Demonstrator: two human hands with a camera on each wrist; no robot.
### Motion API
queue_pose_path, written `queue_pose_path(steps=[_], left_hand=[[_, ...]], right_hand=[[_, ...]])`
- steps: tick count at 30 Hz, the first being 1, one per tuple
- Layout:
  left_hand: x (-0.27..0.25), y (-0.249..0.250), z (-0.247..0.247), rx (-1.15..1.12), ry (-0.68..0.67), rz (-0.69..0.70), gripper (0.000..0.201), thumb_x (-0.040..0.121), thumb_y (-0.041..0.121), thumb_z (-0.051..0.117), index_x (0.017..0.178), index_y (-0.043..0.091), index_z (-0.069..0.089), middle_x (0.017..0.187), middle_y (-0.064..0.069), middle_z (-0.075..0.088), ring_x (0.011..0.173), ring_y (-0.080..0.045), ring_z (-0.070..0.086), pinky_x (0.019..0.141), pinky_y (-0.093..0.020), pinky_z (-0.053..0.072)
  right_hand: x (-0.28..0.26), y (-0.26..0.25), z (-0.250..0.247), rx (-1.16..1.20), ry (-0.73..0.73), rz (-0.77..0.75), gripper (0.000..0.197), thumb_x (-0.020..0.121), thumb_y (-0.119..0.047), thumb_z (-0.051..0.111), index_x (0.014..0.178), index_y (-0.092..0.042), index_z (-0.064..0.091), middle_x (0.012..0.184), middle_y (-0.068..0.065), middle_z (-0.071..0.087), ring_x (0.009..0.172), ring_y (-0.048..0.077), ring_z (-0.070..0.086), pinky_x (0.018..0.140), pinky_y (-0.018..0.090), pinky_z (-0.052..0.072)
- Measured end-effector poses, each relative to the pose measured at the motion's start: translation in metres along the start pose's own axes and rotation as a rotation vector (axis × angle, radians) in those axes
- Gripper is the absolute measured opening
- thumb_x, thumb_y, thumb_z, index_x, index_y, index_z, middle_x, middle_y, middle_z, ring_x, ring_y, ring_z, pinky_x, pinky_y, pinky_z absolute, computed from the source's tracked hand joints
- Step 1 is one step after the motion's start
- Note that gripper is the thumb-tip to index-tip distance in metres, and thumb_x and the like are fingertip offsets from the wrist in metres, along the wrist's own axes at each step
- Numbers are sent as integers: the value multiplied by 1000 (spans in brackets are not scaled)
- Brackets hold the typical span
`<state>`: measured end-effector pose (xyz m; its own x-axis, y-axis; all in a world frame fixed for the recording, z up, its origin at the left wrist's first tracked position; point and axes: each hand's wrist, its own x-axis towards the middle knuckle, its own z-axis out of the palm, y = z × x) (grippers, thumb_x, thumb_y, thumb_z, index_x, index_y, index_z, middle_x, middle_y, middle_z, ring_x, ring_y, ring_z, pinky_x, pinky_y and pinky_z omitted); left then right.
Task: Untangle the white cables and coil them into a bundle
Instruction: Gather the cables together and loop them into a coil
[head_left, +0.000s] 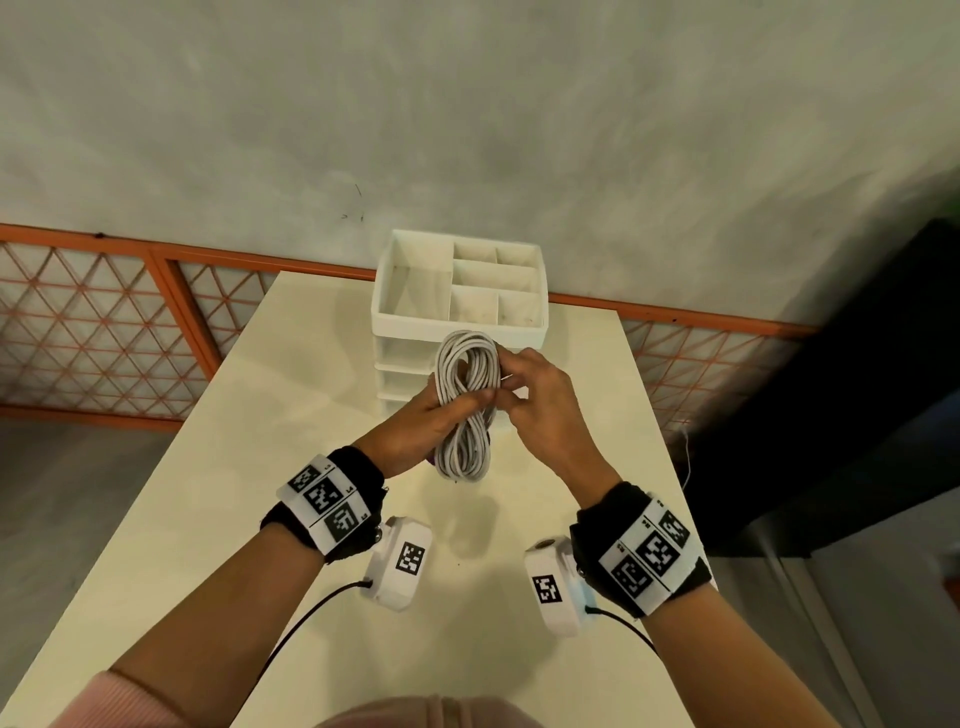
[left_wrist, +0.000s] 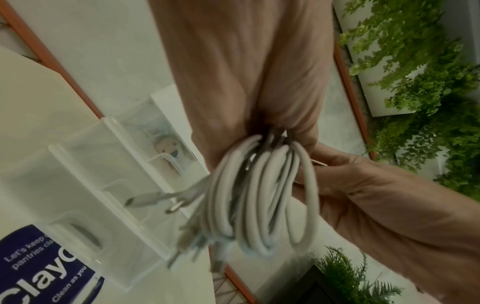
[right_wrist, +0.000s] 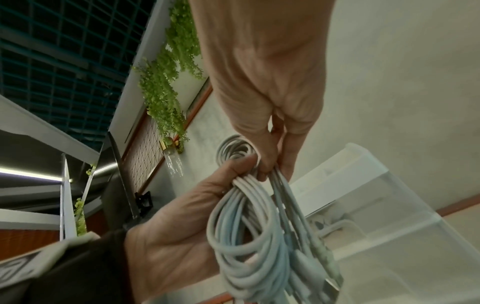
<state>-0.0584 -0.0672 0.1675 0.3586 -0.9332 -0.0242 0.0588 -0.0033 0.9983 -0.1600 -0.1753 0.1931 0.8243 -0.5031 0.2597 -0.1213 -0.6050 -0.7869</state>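
Smooth matt-sheathed white cables (head_left: 464, 405) — glossy plastic organizer (head_left: 460, 291), matt table (head_left: 291, 415).

A white drawer organizer (head_left: 460, 291) stands at the far edge of the cream table (head_left: 291, 415), its open top split into compartments (the drawers below are translucent). Behind the table runs an orange-framed lattice fence (head_left: 104, 322) against a grey wall (head_left: 467, 104). Green hanging plants (left_wrist: 415, 86) trail nearby.
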Motion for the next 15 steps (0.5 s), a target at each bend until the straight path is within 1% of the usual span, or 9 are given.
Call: queue_pose_path(steps=[1, 3, 4, 6, 8, 10, 11, 13, 15], left_hand=[[0, 1, -1, 2, 6, -14, 30, 99, 23, 45, 126, 17, 54, 113, -5, 66, 102, -13, 62, 90, -28, 52], [0, 6, -2, -17, 34, -37, 23, 99, 25, 43, 115, 20, 59, 97, 4, 70, 87, -7, 65, 76, -22, 54], [0, 7, -3, -22, 45, -28, 21, 99, 24, 42, 110, 21, 60, 90, 8, 71, 83, -5, 66, 71, -19, 53], [1, 6, -5, 0, 64, -1, 21, 99, 24, 42, 106, 20, 62, 89, 8, 72, 85, -5, 68, 72, -17, 53], [1, 7, -6, 26, 65, 7, 23, 100, 24, 40, 101, 16, 62, 88, -1, 71, 83, -11, 70, 72, -20, 54], [0, 7, -4, 42, 61, 16, 24, 100, 23, 39, 99, 14, 61, 84, -4, 70, 79, -15, 70, 70, -23, 54], [-1, 7, -4, 60, 68, 25, 23, 101, 24, 39, 100, 17, 61, 85, 0, 70, 81, -13, 69, 73, -22, 54], [1, 4, -5, 105, 83, 53, 22, 101, 25, 39, 102, 26, 61, 85, 12, 69, 86, -2, 66, 78, -17, 51], [1, 5, -3, 118, 86, 58, 22, 100, 26, 38, 107, 28, 60, 89, 15, 68, 90, 4, 63, 81, -16, 48]], right_hand=[[0, 0, 2, 2, 0, 12, 48, 85, 5, 55, 127, -18, 58, 97, 10, 54, 83, 17, 59, 74, 9, 46], [0, 1, 6, 24, -19, 44, 49, 87, 6, 51, 130, -17, 55, 104, 14, 52, 90, 20, 59, 80, 13, 48], [0, 1, 8, 51, -29, 53, 50, 87, 7, 48, 131, -17, 55, 105, 15, 51, 94, 23, 59, 85, 19, 50], [2, -1, 8, 109, -46, 64, 49, 88, 7, 45, 130, -16, 55, 104, 14, 48, 99, 28, 60, 88, 31, 55], [3, -2, 7, 128, -61, 85, 45, 89, 5, 45, 128, -15, 55, 104, 12, 46, 100, 30, 60, 84, 34, 57], [4, -2, 7, 140, -77, 106, 44, 90, 4, 46, 128, -15, 55, 106, 12, 45, 103, 29, 59, 88, 42, 56], [5, -2, 7, 149, -82, 114, 44, 90, 4, 46, 128, -15, 55, 108, 13, 46, 104, 29, 60, 90, 44, 55], [6, -2, 7, 169, -87, 121, 43, 90, 5, 46, 127, -14, 56, 109, 15, 47, 105, 29, 60, 92, 44, 54], [7, -1, 6, 174, -84, 126, 41, 90, 6, 47, 126, -12, 57, 109, 15, 49, 104, 29, 60, 91, 44, 55]])
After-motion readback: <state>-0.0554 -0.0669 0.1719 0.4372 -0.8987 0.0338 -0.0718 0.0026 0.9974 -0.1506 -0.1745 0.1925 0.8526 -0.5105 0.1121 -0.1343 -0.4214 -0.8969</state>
